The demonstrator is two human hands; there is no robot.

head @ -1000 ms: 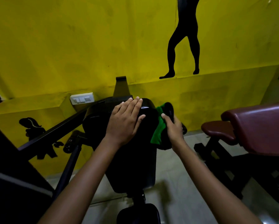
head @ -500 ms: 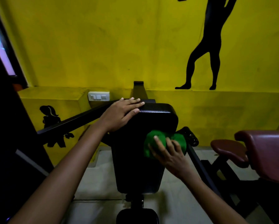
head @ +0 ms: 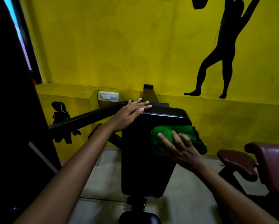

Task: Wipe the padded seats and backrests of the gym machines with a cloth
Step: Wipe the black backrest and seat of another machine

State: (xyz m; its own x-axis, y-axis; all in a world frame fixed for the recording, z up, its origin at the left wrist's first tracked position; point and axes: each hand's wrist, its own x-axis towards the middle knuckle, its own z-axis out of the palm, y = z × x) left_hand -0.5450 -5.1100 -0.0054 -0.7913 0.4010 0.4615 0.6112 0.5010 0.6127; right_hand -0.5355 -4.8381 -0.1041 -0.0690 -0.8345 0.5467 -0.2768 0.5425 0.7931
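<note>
A black padded backrest (head: 145, 159) stands upright in the middle of the view, with a small black seat pad (head: 139, 218) below it. My left hand (head: 130, 113) rests flat on the backrest's top left corner, fingers straight. My right hand (head: 180, 147) presses a bunched green cloth (head: 161, 138) against the backrest's upper right face with spread fingers. The cloth's lower part is hidden under my palm.
A black frame bar (head: 90, 118) runs left from the backrest. A black handle (head: 201, 147) sticks out behind the cloth. A maroon padded seat (head: 235, 162) and backrest (head: 274, 165) stand at the right. Yellow wall with a switch plate (head: 108, 96) lies behind; pale floor below.
My right hand brought the cloth from the backrest's right edge onto its front face and keeps rubbing there. My left hand slid from the top face to the top left corner.
</note>
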